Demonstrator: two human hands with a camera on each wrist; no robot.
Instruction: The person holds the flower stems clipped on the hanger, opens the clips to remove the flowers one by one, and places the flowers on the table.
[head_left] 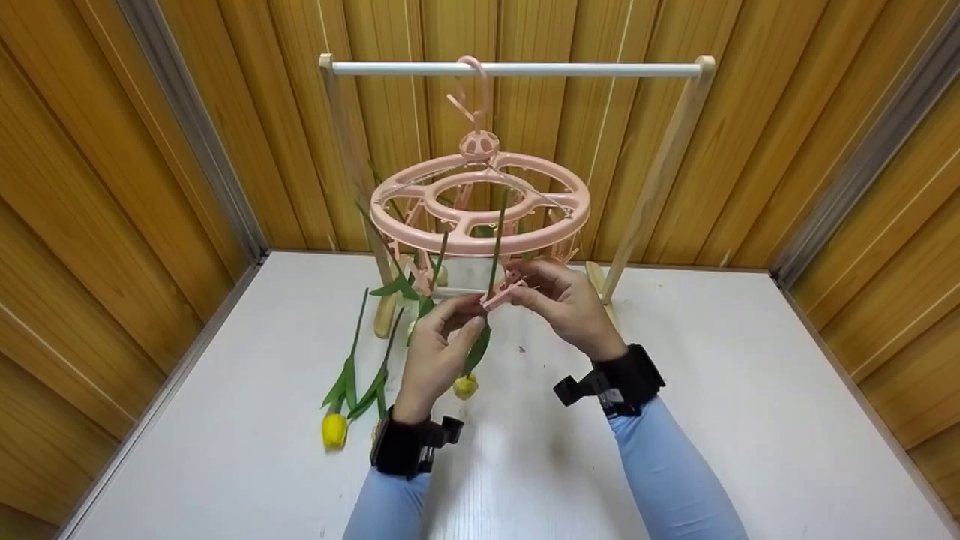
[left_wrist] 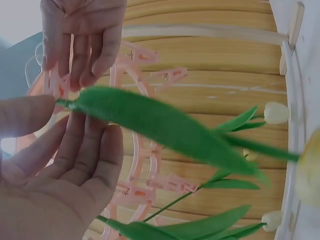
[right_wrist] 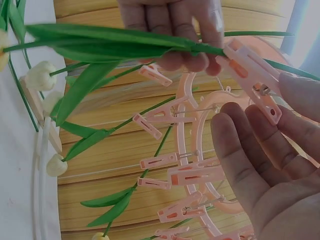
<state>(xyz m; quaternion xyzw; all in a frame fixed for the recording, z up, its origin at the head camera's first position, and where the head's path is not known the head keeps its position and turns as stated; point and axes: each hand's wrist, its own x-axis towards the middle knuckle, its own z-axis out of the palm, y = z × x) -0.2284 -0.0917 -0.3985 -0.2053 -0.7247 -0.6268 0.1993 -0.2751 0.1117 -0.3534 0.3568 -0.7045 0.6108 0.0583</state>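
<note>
Head down below the round pink hanger (head_left: 480, 244), a yellow artificial tulip (head_left: 465, 386) hangs with its stem upward. My left hand (head_left: 437, 358) pinches that stem between thumb and fingers, just above the green leaf (left_wrist: 150, 127). My right hand (head_left: 574, 311) pinches the handle end of a pink clothespin (right_wrist: 252, 75) on the hanger. The clothespin's tip overlaps the stem beside my left fingertips. Several other tulips, with white flowers (right_wrist: 41, 76) among them, hang upside down from clothespins farther round the ring.
A silver rod (head_left: 592, 69) on wooden posts (head_left: 656, 176) carries the hanger by its hook. On the white table (head_left: 750, 420) at the left lie a yellow tulip (head_left: 334, 431) and a second tulip (head_left: 381, 375), partly behind my left wrist. Wood-patterned walls (head_left: 112, 247) enclose the table.
</note>
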